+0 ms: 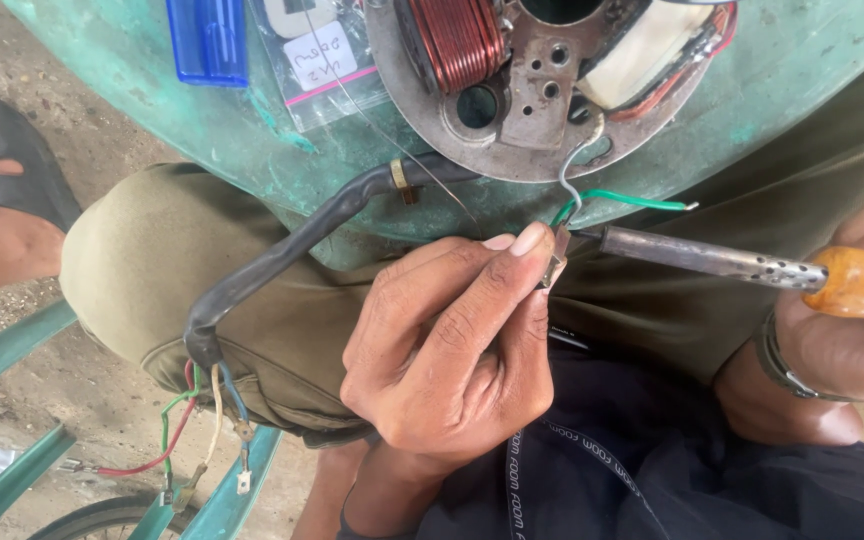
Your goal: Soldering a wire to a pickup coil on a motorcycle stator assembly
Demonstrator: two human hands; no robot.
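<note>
- We see a worn teal-green table top (252,130) across the far side, its paint chipped and scuffed.
- Below it, on the left, lies bare, gritty concrete ground (12,340) in flat daylight.
- Near left, green metal bars (7,350) slant across the ground.
- A dark tyre's curve (82,515) shows at the near edge.

The left hand (452,350) pinches a small metal terminal (555,258) between thumb and forefinger, where a grey wire (569,170) and a green wire (632,199) meet. The right hand (852,320) grips the orange handle of a soldering iron (712,257), its tip touching the terminal. Above, a round stator plate (542,100) with a copper coil (462,40) lies on a green surface (802,70). A black sleeved cable (282,250) curves down from the plate to 4 loose coloured leads (202,420).
</note>
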